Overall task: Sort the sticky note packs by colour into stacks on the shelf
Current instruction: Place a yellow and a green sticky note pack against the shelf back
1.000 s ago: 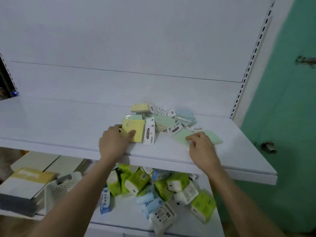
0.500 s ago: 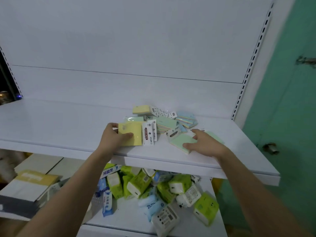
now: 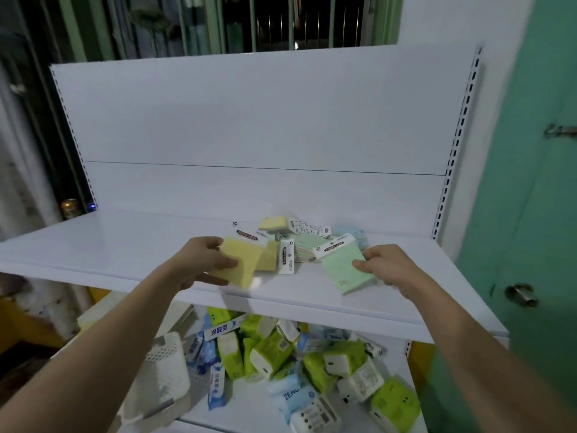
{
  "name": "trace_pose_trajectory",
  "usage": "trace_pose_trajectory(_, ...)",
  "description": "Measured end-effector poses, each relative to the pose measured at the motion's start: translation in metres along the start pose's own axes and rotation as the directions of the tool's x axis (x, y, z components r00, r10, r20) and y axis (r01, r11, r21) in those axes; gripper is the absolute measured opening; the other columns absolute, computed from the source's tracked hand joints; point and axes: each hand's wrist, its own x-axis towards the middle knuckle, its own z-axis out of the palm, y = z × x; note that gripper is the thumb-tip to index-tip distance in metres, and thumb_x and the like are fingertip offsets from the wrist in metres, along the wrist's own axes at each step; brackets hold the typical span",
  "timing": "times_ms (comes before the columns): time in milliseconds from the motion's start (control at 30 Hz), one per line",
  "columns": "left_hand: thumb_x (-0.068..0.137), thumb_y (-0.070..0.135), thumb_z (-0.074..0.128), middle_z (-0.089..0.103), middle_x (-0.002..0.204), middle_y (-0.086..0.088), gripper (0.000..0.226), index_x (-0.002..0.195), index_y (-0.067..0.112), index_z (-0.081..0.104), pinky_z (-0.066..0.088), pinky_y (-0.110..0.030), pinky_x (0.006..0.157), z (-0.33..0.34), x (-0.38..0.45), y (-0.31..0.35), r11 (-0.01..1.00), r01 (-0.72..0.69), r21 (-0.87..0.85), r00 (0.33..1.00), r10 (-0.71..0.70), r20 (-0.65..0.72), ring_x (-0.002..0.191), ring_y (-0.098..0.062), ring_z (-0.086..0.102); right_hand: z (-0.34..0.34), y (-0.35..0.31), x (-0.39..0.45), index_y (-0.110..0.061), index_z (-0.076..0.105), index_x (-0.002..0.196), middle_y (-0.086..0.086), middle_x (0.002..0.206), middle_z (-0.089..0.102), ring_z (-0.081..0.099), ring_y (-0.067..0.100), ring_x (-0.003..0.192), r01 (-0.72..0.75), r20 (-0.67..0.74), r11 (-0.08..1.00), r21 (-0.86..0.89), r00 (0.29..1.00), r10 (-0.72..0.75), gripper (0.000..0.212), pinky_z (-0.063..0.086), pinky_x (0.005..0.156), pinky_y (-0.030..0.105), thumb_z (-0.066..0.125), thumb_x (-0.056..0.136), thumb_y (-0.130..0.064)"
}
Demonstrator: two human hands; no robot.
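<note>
A loose pile of sticky note packs (image 3: 304,243) in yellow, green and blue lies on the white shelf (image 3: 118,248), right of its middle. My left hand (image 3: 203,264) grips a yellow pack (image 3: 242,260), lifted and tilted just left of the pile. A green pack (image 3: 345,267) with a white header card is raised off the shelf in my right hand (image 3: 387,268), at the pile's right side. Another yellow pack (image 3: 269,259) lies flat between the held yellow pack and the pile.
The shelf's left half is bare white board. Its front edge (image 3: 281,304) runs below my hands. On the lower shelf lie several green and blue tissue packs (image 3: 299,357) and a white perforated basket (image 3: 162,367). A green door (image 3: 530,214) stands at the right.
Both hands have closed on packs and lifted them off the shelf: the yellow one on the left, the green one on the right. The camera has tilted up and back.
</note>
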Motion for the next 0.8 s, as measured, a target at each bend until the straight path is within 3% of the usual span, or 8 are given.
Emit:
trace_pose_trajectory(133, 0.089, 0.001, 0.065, 0.066, 0.105, -0.019, 0.012, 0.100, 0.006, 0.066, 0.061, -0.050, 0.071, 0.005, -0.021, -0.001, 0.970, 0.004, -0.241, 0.995, -0.027, -0.092, 0.091, -0.038, 0.068, 0.006, 0.000, -0.011, -0.004, 0.065, 0.104, 0.015, 0.083, 0.066, 0.050, 0.018, 0.057, 0.058, 0.021, 0.978, 0.201, 0.998, -0.063, 0.017, 0.035, 0.048, 0.027, 0.065, 0.090, -0.013)
trace_pose_trajectory(233, 0.089, 0.009, 0.067, 0.068, 0.109, -0.016, 0.022, 0.111, 0.006, 0.066, 0.060, -0.042, 0.073, 0.003, -0.032, -0.004, 0.972, -0.033, -0.232, 0.989, -0.001, -0.145, 0.093, -0.031, 0.069, 0.017, -0.007, -0.017, -0.010, 0.065, 0.104, 0.011, 0.093, 0.071, 0.055, 0.013, 0.059, 0.142, 0.023, 0.959, 0.247, 0.988, -0.152, 0.012, 0.037, 0.048, 0.021, 0.062, 0.092, -0.012)
trace_pose_trajectory(333, 0.088, 0.012, 0.070, 0.072, 0.103, -0.013, 0.022, 0.108, 0.003, 0.067, 0.058, -0.038, 0.078, -0.010, -0.042, -0.009, 0.978, -0.096, -0.185, 0.977, 0.057, -0.207, 0.086, -0.023, 0.069, 0.033, -0.020, -0.023, -0.018, 0.066, 0.103, -0.001, 0.095, 0.070, 0.059, 0.005, 0.070, 0.210, 0.021, 0.930, 0.300, 0.974, -0.227, 0.014, 0.040, 0.051, 0.014, 0.061, 0.093, -0.010)
trace_pose_trajectory(467, 0.086, 0.008, 0.071, 0.073, 0.099, -0.014, 0.014, 0.100, 0.009, 0.069, 0.059, -0.035, 0.075, -0.037, -0.052, -0.022, 0.962, -0.154, -0.226, 0.961, 0.093, -0.260, 0.080, -0.023, 0.071, 0.064, -0.041, -0.026, -0.009, 0.065, 0.105, 0.005, 0.096, 0.073, 0.067, 0.014, 0.082, 0.235, 0.016, 0.905, 0.354, 0.966, -0.257, 0.014, 0.052, 0.058, 0.027, 0.062, 0.091, -0.007)
trace_pose_trajectory(700, 0.082, 0.007, 0.075, 0.072, 0.094, -0.014, 0.029, 0.107, 0.004, 0.061, 0.061, -0.034, 0.065, -0.123, -0.068, -0.051, 0.932, -0.180, -0.315, 0.950, 0.081, -0.302, 0.073, -0.026, 0.070, 0.152, -0.102, -0.037, -0.018, 0.064, 0.099, 0.004, 0.095, 0.073, 0.067, 0.018, 0.082, 0.291, 0.097, 0.883, 0.369, 0.932, -0.348, 0.016, 0.054, 0.059, 0.032, 0.061, 0.092, -0.004)
trace_pose_trajectory(800, 0.082, 0.007, 0.074, 0.072, 0.096, -0.014, 0.024, 0.103, 0.003, 0.063, 0.059, -0.030, 0.059, -0.173, -0.077, -0.067, 0.930, -0.210, -0.303, 0.939, 0.105, -0.328, 0.069, -0.022, 0.071, 0.199, -0.130, -0.042, -0.017, 0.064, 0.099, 0.003, 0.094, 0.074, 0.068, 0.020, 0.084, 0.282, 0.130, 0.884, 0.374, 0.927, -0.351, 0.012, 0.054, 0.058, 0.030, 0.062, 0.092, -0.007)
